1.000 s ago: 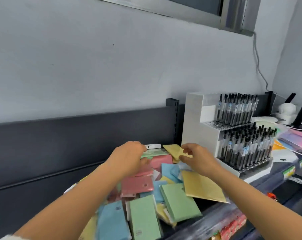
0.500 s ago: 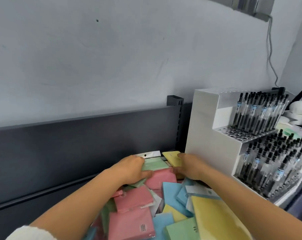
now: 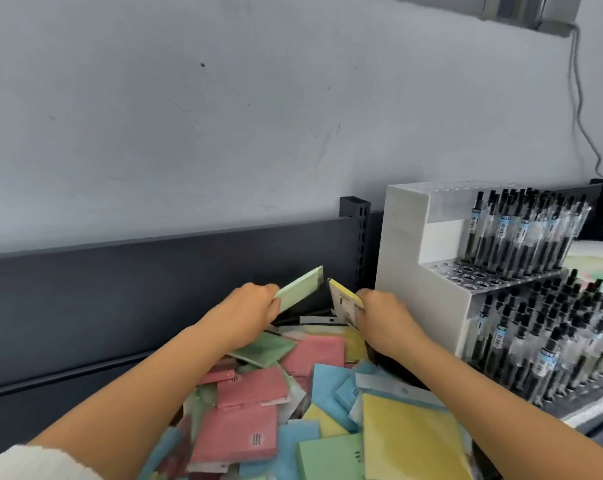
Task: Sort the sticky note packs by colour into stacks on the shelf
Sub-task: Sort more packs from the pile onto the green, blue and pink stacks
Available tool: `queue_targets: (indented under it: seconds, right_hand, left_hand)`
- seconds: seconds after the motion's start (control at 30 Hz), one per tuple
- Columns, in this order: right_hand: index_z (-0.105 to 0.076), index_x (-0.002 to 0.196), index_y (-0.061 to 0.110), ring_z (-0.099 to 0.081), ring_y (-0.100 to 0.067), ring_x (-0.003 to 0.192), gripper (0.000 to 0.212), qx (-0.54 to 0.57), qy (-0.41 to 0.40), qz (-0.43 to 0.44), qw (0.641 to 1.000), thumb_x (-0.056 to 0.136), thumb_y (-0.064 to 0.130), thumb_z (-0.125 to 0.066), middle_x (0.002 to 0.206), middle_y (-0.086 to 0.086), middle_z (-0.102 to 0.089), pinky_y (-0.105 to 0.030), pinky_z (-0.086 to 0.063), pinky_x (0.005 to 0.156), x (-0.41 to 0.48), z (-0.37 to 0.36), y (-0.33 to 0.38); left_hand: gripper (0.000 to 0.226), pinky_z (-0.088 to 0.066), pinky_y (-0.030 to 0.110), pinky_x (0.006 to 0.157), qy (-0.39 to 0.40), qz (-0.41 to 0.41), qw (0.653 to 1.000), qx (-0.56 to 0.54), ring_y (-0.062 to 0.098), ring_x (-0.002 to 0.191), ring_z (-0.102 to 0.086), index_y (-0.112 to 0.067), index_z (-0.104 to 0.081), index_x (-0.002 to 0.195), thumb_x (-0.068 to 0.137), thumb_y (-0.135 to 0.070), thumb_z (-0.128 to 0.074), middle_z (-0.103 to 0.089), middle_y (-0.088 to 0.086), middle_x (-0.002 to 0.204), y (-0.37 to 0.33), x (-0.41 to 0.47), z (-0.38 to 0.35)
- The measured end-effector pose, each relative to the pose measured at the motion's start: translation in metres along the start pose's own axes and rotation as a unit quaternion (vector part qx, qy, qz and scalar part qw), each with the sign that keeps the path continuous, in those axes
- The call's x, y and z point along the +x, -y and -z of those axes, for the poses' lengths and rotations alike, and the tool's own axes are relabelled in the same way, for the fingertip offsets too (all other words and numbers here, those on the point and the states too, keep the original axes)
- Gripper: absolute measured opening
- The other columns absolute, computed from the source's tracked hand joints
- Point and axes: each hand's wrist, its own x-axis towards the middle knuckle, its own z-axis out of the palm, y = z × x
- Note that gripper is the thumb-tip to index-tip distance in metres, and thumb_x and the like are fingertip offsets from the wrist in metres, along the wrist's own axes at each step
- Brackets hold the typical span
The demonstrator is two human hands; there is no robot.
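Left hand [image 3: 248, 306] pinches a green pack [image 3: 298, 289] by its near end; right hand [image 3: 379, 315] pinches a yellow pack [image 3: 343, 301]. Both packs tilt up above the far edge of the pile [image 3: 279, 393]. Such thin end-grips may let a pack slip back into the mixed colours.

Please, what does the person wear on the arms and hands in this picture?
The left hand and the right hand are bare: no gloves, rings or watch visible. A white, soft-looking sleeve cuff shows where the left forearm meets the picture's bottom corner. The right forearm shows no sleeve in the frame.
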Motion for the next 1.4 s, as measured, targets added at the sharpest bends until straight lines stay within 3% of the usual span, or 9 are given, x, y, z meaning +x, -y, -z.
queue_targets:
  seconds: [0.27, 0.43, 0.6, 0.73, 0.9, 1.03, 1.2, 1.33, 1.4]
  right_hand:
    - [-0.052, 0.108, 0.012, -0.060, -0.028, 0.097, 0.019, 0.107, -0.028, 0.136, 0.984, 0.094, 0.013, -0.040, 0.122, -0.014, -0.060, -0.031, -0.052, 0.064, -0.029, 0.028, 0.014]
    - [-0.053, 0.109, 0.014, -0.060, -0.025, 0.101, 0.018, 0.159, -0.022, 0.189, 0.969, 0.094, 0.013, -0.042, 0.123, -0.012, -0.060, -0.031, -0.056, 0.068, -0.043, 0.030, 0.019]
    - [-0.054, 0.108, 0.013, -0.059, -0.025, 0.095, 0.019, 0.198, 0.012, 0.240, 0.950, 0.094, 0.013, -0.040, 0.118, -0.009, -0.062, -0.040, -0.055, 0.072, -0.062, 0.023, 0.043]
    - [-0.053, 0.106, 0.013, -0.059, -0.023, 0.084, 0.019, 0.214, 0.043, 0.289, 0.932, 0.094, 0.010, -0.038, 0.108, -0.008, -0.063, -0.039, -0.053, 0.065, -0.086, 0.012, 0.070]
    - [-0.053, 0.113, 0.012, -0.057, -0.024, 0.086, 0.022, 0.217, 0.064, 0.326, 0.918, 0.095, 0.010, -0.039, 0.109, -0.011, -0.062, -0.036, -0.050, 0.069, -0.107, 0.004, 0.097]
    - [-0.053, 0.116, 0.014, -0.054, -0.019, 0.083, 0.024, 0.229, 0.068, 0.346, 0.908, 0.096, 0.011, -0.039, 0.112, -0.009, -0.061, -0.026, -0.045, 0.060, -0.115, 0.000, 0.113]
    - [-0.052, 0.114, 0.013, -0.056, -0.020, 0.087, 0.022, 0.225, 0.080, 0.362, 0.901, 0.096, 0.012, -0.038, 0.114, -0.008, -0.060, -0.032, -0.050, 0.064, -0.126, -0.008, 0.139]
    - [-0.052, 0.114, 0.014, -0.059, -0.022, 0.091, 0.024, 0.219, 0.095, 0.369, 0.898, 0.096, 0.013, -0.036, 0.115, -0.008, -0.060, -0.034, -0.055, 0.065, -0.135, -0.016, 0.165]
    - [-0.052, 0.114, 0.015, -0.059, -0.023, 0.091, 0.024, 0.218, 0.101, 0.369, 0.898, 0.096, 0.013, -0.036, 0.113, -0.008, -0.060, -0.040, -0.055, 0.068, -0.140, -0.020, 0.181]
  left_hand:
    - [0.029, -0.033, 0.030, 0.052, -0.070, 0.069, 0.994, -0.050, 0.017, 0.052, -0.038, -0.011, -0.044, 0.079, 0.100, -0.029, -0.034, -0.051, 0.004, 0.065, -0.018, -0.058, 0.033]
    - [0.028, -0.049, 0.044, 0.065, -0.136, 0.139, 0.980, -0.049, 0.031, 0.071, -0.062, -0.011, -0.053, 0.098, 0.100, -0.030, -0.033, -0.065, 0.013, 0.081, -0.019, -0.123, 0.041]
    - [0.026, -0.035, 0.029, 0.047, -0.180, 0.209, 0.961, -0.014, 0.019, 0.050, -0.046, -0.011, -0.051, 0.093, 0.100, -0.029, -0.033, -0.055, 0.003, 0.064, -0.019, -0.185, 0.040]
    - [0.021, -0.038, 0.032, 0.050, -0.204, 0.244, 0.948, -0.007, 0.022, 0.054, -0.052, -0.014, -0.051, 0.094, 0.100, -0.027, -0.036, -0.058, 0.005, 0.066, -0.024, -0.227, 0.038]
    - [0.017, -0.029, 0.019, 0.044, -0.223, 0.255, 0.940, 0.029, 0.012, 0.047, -0.045, -0.021, -0.045, 0.084, 0.099, -0.025, -0.038, -0.050, -0.006, 0.057, -0.029, -0.268, 0.037]
    - [0.017, -0.038, 0.024, 0.054, -0.230, 0.276, 0.933, 0.029, 0.018, 0.059, -0.051, -0.019, -0.050, 0.092, 0.100, -0.025, -0.037, -0.057, 0.000, 0.066, -0.027, -0.291, 0.042]
    - [0.016, -0.034, 0.024, 0.050, -0.231, 0.297, 0.926, 0.028, 0.016, 0.054, -0.046, -0.020, -0.047, 0.090, 0.100, -0.024, -0.036, -0.052, -0.001, 0.066, -0.017, -0.317, 0.049]
    - [0.024, -0.047, 0.038, 0.071, -0.239, 0.306, 0.921, 0.019, 0.024, 0.075, -0.058, -0.012, -0.055, 0.104, 0.100, -0.024, -0.035, -0.062, 0.007, 0.086, -0.001, -0.341, 0.056]
    - [0.021, -0.045, 0.031, 0.063, -0.246, 0.301, 0.921, 0.014, 0.018, 0.066, -0.056, -0.016, -0.054, 0.106, 0.100, -0.024, -0.035, -0.060, 0.003, 0.079, 0.010, -0.355, 0.060]
